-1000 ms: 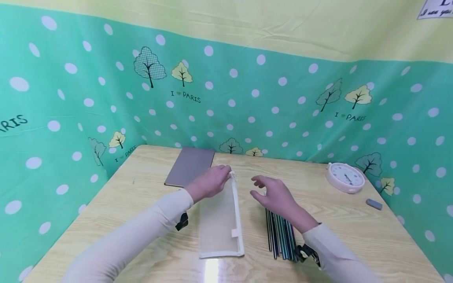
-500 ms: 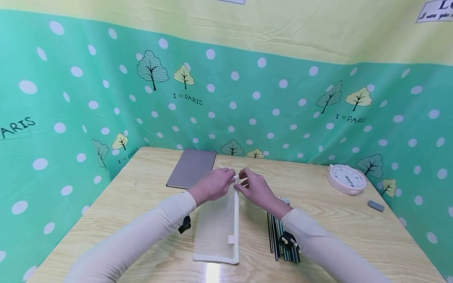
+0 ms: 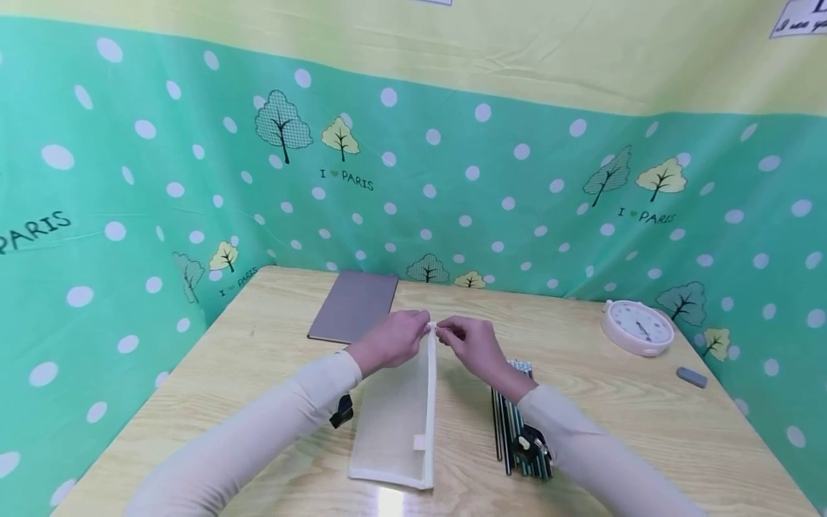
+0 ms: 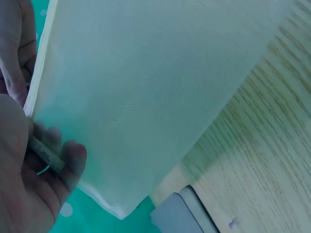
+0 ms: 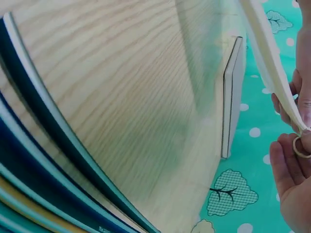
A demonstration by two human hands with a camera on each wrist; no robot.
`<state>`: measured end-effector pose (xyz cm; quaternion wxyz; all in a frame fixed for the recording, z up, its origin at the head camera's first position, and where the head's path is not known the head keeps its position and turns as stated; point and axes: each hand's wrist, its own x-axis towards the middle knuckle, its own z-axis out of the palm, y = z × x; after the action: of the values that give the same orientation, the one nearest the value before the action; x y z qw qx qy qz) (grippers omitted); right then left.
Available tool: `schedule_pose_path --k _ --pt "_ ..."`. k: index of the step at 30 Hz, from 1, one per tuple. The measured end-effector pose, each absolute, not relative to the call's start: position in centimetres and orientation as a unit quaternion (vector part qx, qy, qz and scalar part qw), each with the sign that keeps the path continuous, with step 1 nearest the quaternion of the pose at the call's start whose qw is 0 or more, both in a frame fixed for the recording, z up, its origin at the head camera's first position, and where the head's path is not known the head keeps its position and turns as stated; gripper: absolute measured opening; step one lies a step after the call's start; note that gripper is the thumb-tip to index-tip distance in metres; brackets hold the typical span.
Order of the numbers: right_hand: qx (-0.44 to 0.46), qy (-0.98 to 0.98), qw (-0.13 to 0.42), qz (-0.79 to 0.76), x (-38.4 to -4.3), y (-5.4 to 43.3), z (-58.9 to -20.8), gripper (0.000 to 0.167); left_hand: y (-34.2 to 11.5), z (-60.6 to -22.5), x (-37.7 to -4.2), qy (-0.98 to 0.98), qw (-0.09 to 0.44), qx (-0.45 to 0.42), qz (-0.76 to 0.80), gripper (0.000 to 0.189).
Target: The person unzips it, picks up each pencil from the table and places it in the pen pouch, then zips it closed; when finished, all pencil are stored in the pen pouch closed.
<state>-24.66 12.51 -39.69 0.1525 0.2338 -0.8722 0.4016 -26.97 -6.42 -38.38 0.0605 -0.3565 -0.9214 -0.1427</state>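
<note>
A white mesh zipper pouch point(image 3: 392, 424) with a pale edge band is held up at its far end, its near end low by the tabletop. My left hand point(image 3: 395, 340) grips the far top corner; in the left wrist view its fingers point(image 4: 73, 160) curl at the pouch's end. Facing it, my right hand point(image 3: 474, 347) pinches a small ring-shaped zipper pull point(image 5: 300, 147) at the same corner. Under the right forearm lies a bundle of dark and teal pencils point(image 3: 506, 431), partly hidden by the sleeve and wrist camera.
A grey-purple notebook point(image 3: 355, 305) lies at the back left of the wooden table point(image 3: 581, 416). A pink round clock point(image 3: 638, 327) and a grey eraser-like block point(image 3: 692, 377) are at the right. A green dotted curtain point(image 3: 504, 208) hangs behind the table.
My right hand has moved left from above the pencils to the pouch's far corner and now pinches the zipper pull. The left hand keeps its hold; the pouch's near end has shifted slightly left.
</note>
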Motion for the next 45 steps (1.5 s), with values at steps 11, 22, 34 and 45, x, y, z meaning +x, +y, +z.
schedule_pose_path --k 11,22,34,45 --pt "0.324 -0.881 0.201 0.279 -23.9 14.2 -39.7 0.004 -5.8 -38.0 -27.3 -0.918 0.043 -0.341 -0.199 0.02" --pt "0.412 -0.872 0.152 0.217 -20.6 15.1 -40.7 0.006 -8.0 -38.4 -28.7 -0.935 0.08 -0.275 -0.211 0.021" --pt "0.456 -0.868 0.07 0.185 -16.4 17.9 -39.9 0.011 -9.7 -38.8 -30.0 -0.945 0.078 -0.208 -0.24 0.021" --pt "0.464 -0.85 0.17 0.183 -14.1 18.8 -38.6 0.015 -9.3 -39.1 -29.4 -0.937 0.062 -0.185 -0.291 0.02"
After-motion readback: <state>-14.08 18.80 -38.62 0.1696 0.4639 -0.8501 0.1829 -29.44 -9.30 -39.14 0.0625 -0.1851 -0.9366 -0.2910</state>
